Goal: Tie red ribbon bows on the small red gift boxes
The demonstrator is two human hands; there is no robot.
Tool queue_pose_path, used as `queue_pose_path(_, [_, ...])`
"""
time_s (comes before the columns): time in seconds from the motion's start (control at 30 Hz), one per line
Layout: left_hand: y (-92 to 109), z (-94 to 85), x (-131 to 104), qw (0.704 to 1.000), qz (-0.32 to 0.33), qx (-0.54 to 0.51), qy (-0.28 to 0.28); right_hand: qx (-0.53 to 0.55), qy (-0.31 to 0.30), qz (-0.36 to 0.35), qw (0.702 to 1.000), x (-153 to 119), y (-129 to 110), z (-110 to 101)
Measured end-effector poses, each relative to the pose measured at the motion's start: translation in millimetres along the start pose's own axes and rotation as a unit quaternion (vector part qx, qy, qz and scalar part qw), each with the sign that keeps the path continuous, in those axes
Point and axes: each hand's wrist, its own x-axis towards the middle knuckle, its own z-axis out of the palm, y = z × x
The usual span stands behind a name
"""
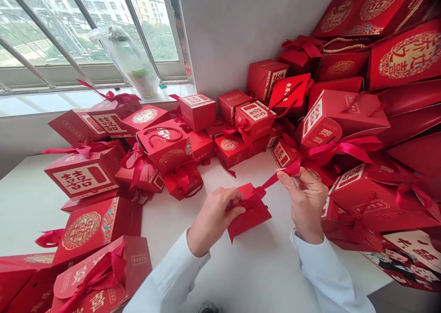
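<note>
A small red gift box [253,216] rests on the white table in front of me. A red ribbon [272,181] runs from the knot at its top. My right hand [308,198] pinches one end of this ribbon, up and to the right of the box, and the stretch between hand and knot is taut. My left hand [217,216] is closed at the box's upper left side, thumb and fingers pinched together, apparently on the ribbon's other part. Its curled fingers hide just what they grip and some of the box's left side.
Several finished-looking red boxes [87,175] with bows crowd the left. More small boxes [198,111] line the wall. Larger boxes [344,115] and red gift bags [406,58] are heaped at right. A plastic-wrapped container [132,65] stands on the windowsill. The white table [265,267] shows between.
</note>
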Motion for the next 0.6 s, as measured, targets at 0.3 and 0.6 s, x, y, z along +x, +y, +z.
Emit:
queue_pose_path(0.3, [6.3,4.4,-4.9,0.997,-0.031,-0.044,0.052,0.042,-0.026,0.025,0.998,1.7,-8.1,-0.5])
queue_pose_path(0.6, [-1.8,7.2,-6.0,1.000,-0.009,0.004,0.019,0.130,0.133,-0.063,0.981,17.2,-31.4,-8.2])
